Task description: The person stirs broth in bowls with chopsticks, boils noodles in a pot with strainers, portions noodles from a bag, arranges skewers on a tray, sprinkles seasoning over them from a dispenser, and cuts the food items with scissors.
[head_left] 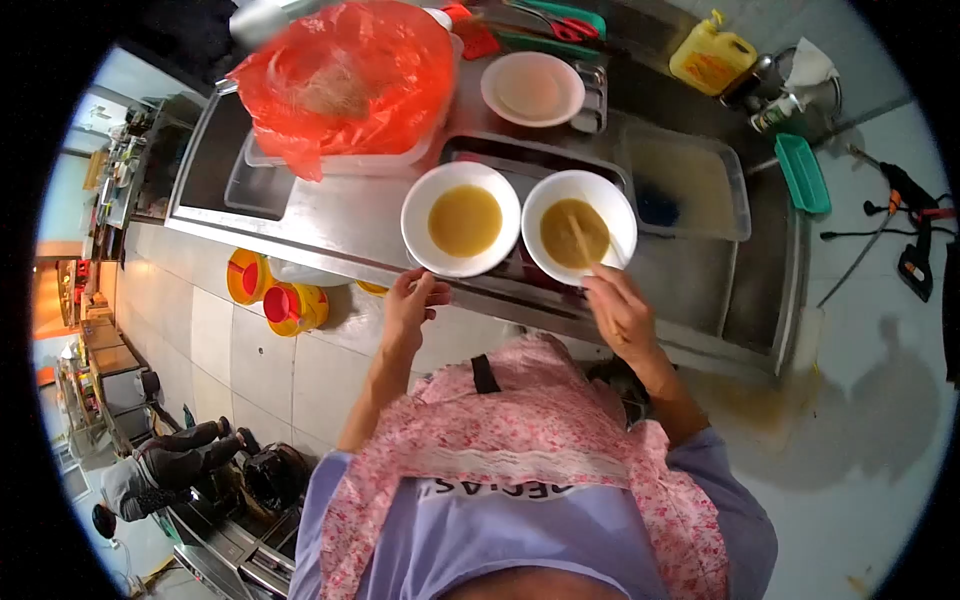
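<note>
Two white bowls stand side by side at the counter's near edge. The left bowl (420, 252) holds a yellow-brown liquid, and the right bowl (533, 205) has a slightly darker one. My right hand (622, 310) is closed around chopsticks (578, 238), whose tips dip into the right bowl's liquid. Just below the left bowl's rim is my left hand (410, 303), fingers loosely bent and apart, with nothing visible in it. Whether its fingertips touch the bowl or counter edge, I cannot tell.
Behind the bowls are a red plastic bag (345, 90) in a clear tub, another white bowl (533, 90) and red-handled scissors (570, 28). A clear tub of cloudy liquid (690, 180) sits in the sink at right. Yellow buckets (297, 310) stand on the floor. A person (165, 465) is at far left.
</note>
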The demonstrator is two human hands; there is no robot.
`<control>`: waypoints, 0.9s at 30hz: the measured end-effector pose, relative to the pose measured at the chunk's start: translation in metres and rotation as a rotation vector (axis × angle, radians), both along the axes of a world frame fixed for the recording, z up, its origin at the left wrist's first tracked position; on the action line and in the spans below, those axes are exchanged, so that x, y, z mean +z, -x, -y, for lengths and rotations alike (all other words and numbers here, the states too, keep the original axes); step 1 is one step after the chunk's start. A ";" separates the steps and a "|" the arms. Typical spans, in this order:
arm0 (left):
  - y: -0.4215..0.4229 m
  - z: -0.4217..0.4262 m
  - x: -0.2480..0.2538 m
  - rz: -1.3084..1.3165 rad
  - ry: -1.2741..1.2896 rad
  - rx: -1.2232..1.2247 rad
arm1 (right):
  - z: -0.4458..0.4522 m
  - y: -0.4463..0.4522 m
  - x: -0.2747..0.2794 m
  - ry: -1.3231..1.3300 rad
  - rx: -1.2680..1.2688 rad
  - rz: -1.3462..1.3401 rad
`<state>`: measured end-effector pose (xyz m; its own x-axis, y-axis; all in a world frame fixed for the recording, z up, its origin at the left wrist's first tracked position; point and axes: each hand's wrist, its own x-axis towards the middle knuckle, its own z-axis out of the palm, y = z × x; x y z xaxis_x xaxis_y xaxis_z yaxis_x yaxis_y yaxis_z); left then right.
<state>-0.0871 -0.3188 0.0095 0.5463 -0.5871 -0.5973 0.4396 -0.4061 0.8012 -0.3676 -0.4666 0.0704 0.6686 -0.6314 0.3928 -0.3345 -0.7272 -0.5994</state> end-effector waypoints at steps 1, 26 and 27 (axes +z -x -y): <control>-0.001 0.005 0.005 0.066 0.001 0.017 | 0.007 -0.005 -0.003 -0.021 -0.057 0.022; -0.048 -0.037 -0.025 0.109 0.191 -0.042 | -0.051 -0.115 -0.008 0.163 0.278 0.005; -0.047 -0.052 -0.012 0.125 0.184 -0.066 | -0.045 -0.120 -0.017 0.129 0.270 0.007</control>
<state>-0.0400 -0.2663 -0.0020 0.5662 -0.7168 -0.4068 0.3094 -0.2726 0.9110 -0.2471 -0.4220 0.0535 0.8026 -0.3756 0.4634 -0.1148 -0.8597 -0.4978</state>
